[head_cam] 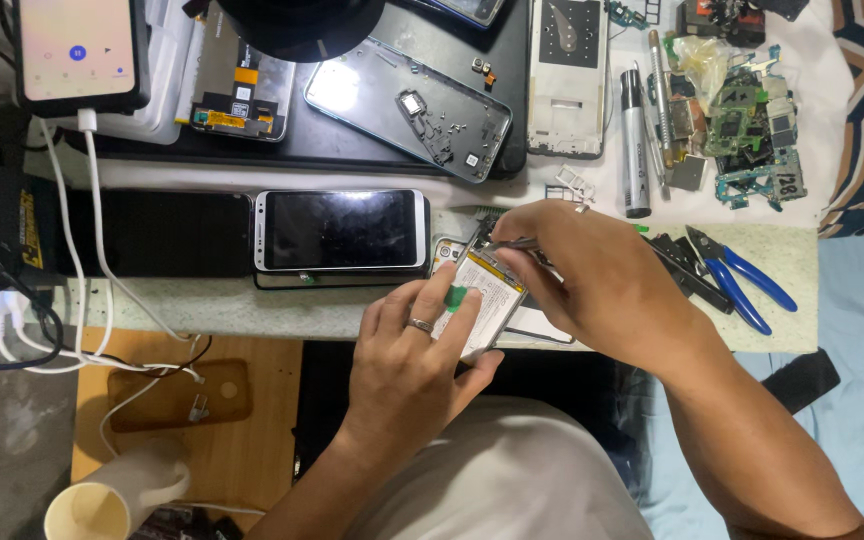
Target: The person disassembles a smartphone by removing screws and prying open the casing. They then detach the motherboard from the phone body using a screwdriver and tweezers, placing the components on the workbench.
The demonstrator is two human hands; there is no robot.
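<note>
Fingers of left hand (407, 350) curled on opened phone (482, 295), right hand (592, 275) — pinching tweezers (512, 243)

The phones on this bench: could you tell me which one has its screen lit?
The black phone at the top left corner, with a white cable plugged into it; its screen glows pale, while the silver-edged phone lying mid-bench is dark.

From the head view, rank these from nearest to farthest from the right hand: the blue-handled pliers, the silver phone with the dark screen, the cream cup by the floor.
1. Blue-handled pliers: on the bench just right of the right hand.
2. Silver phone: on the bench to the left, beyond the left hand.
3. Cream cup: far lower left, below the bench.
</note>
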